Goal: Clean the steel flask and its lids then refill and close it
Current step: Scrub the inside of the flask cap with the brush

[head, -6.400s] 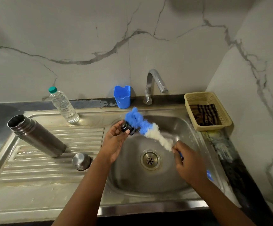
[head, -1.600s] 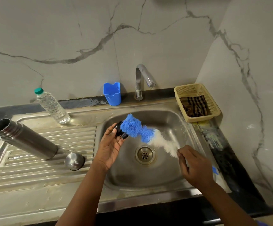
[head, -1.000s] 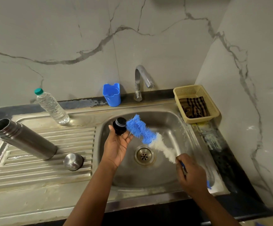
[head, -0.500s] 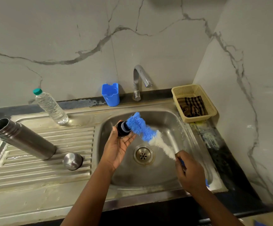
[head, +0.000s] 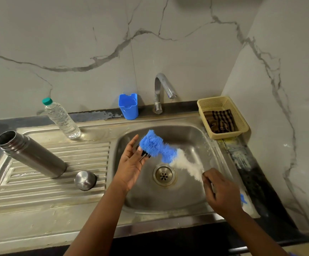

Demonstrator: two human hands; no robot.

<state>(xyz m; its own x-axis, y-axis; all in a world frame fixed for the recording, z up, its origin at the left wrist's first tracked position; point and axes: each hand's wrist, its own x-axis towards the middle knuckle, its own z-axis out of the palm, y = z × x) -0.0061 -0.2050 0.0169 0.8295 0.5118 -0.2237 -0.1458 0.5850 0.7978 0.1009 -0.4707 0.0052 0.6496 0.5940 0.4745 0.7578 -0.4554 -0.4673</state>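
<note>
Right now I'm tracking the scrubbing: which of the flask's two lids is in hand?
The small black inner lid, pinched in the left hand against the blue brush. The steel cap sits untouched on the drainboard.

Open steel flask [head: 31,154] on drainboard [head: 48,189]

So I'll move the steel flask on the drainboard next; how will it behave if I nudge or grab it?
The steel flask stands lidless on the ridged drainboard, so a sideways nudge could probably tip it. Being a smooth cylinder, it would likely roll once down. The steel may be slippery if wet; it looks rigid, and probably light if empty.
</note>
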